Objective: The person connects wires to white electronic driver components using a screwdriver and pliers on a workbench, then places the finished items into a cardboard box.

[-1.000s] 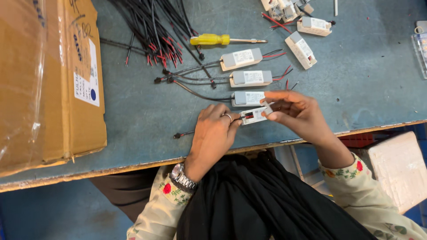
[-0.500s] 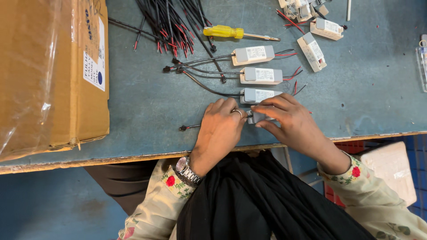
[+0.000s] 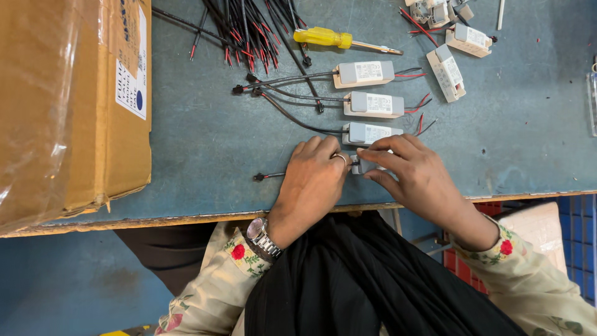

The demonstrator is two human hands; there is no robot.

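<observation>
Head cam looking straight down at a blue-grey workbench point(image 3: 205, 143). Both hands are bunched together at the near edge, working on one small white-and-grey LED driver box point(image 3: 364, 164). Left hand point(image 3: 314, 177) has its fingers curled over the box's left end, ring on one finger, silver wristwatch point(image 3: 263, 238) on the wrist. Right hand point(image 3: 413, 174) pinches the box from the right with thumb and fingertips closed on it. Most of the box is hidden under the fingers, so can't say much more about it. A thin black lead with a plug point(image 3: 259, 177) pokes out to the left of the left hand.

Just beyond the hands there's a stack of three finished-looking drivers point(image 3: 371, 102) lying in a row, black leads running left, red wires right. Farther out: a yellow-handled screwdriver point(image 3: 329, 38), a bundle of black wires with red tips point(image 3: 249, 31), more drivers far right point(image 3: 448, 71). Big cardboard carton point(image 3: 74, 106) fills the left side.
</observation>
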